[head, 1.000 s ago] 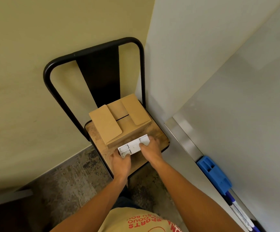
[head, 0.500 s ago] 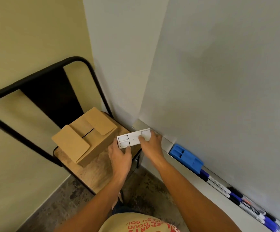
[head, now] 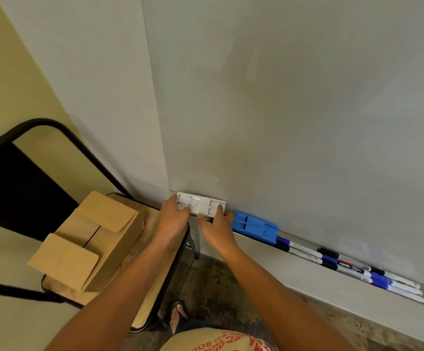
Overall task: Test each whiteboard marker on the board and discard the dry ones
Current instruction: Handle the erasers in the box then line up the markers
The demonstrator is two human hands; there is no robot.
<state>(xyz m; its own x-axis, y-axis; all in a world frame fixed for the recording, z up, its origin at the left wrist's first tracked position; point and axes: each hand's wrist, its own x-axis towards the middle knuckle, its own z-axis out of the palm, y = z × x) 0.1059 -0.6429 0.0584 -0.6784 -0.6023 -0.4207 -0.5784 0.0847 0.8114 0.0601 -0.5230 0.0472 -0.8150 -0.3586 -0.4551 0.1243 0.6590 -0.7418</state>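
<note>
A flat white plastic holder point(head: 200, 204) lies at the left end of the whiteboard's ledge point(head: 307, 272). My left hand point(head: 174, 219) grips its left end and my right hand point(head: 217, 222) grips its right end. Several markers point(head: 345, 266) with blue and black caps lie in a row along the ledge at the right, apart from both hands. The whiteboard point(head: 294, 110) above them shows no marks.
A blue eraser point(head: 255, 226) sits on the ledge just right of my right hand. A black-framed chair point(head: 155, 262) stands at the left with a brown cardboard box point(head: 91, 239) on its wooden seat. A sandalled foot point(head: 178, 316) shows below.
Both hands carried the white holder from the chair seat by the box to the right, up to the left end of the board's ledge. The view swung right with them.
</note>
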